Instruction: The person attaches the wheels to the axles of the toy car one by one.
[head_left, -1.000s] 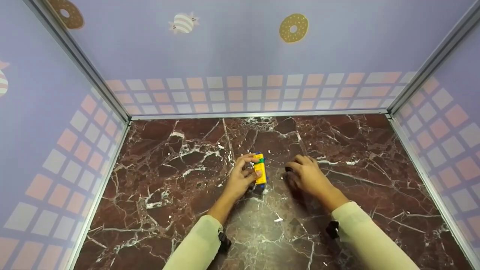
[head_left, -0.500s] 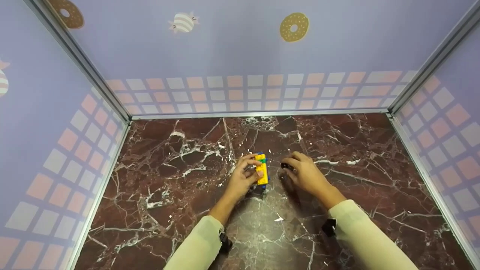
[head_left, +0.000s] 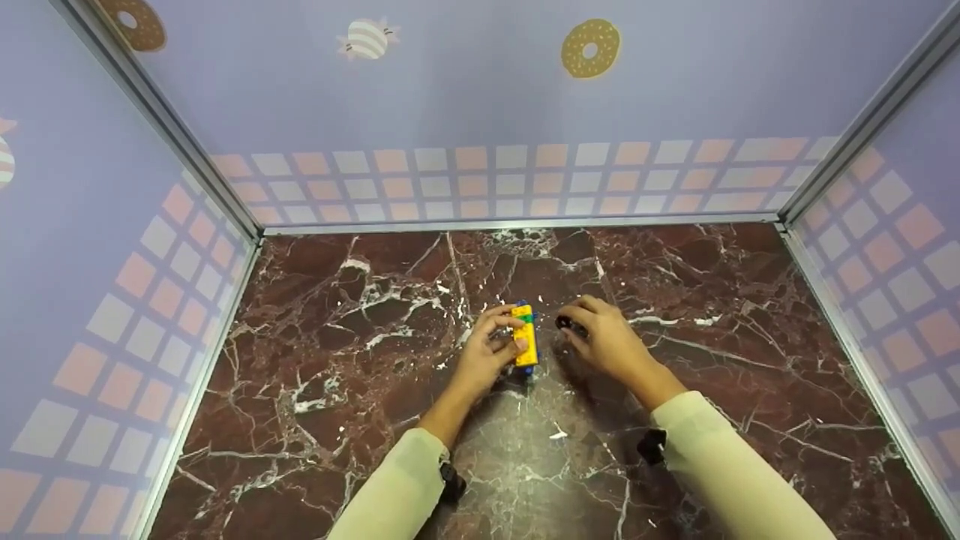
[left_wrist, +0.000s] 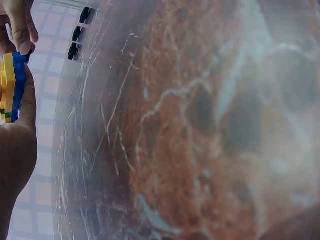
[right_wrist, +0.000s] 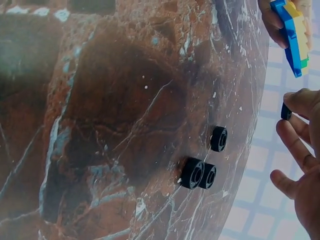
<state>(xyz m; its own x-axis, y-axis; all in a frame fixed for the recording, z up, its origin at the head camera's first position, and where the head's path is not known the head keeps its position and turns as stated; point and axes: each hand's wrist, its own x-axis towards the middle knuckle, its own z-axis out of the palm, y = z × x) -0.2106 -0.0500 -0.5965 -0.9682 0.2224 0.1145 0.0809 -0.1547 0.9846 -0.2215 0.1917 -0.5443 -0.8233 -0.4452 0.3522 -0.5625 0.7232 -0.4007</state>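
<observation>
My left hand (head_left: 482, 351) grips a toy car body (head_left: 527, 345) built of bricks, its yellow studded side facing up, with a green piece across it and blue below. The left wrist view shows the blue base (left_wrist: 19, 82) of the body from the side. To its right, my right hand (head_left: 609, 341) pinches a small black toy wheel (right_wrist: 286, 111) between thumb and fingertips. A gap separates this wheel from the car body. In the right wrist view, the other fingers of the right hand are loosely spread.
Three more black wheels lie on the marbled tabletop (head_left: 360, 420): a single wheel (right_wrist: 218, 139), a nearer wheel (right_wrist: 192, 172) and one beside it (right_wrist: 210, 176). The right hand hides them in the head view. Patterned panels (head_left: 465, 112) wall the back and both sides.
My right hand has moved left and slightly away from me with the wheel, closer to the car body. The left hand has shifted slightly right, still gripping the body.
</observation>
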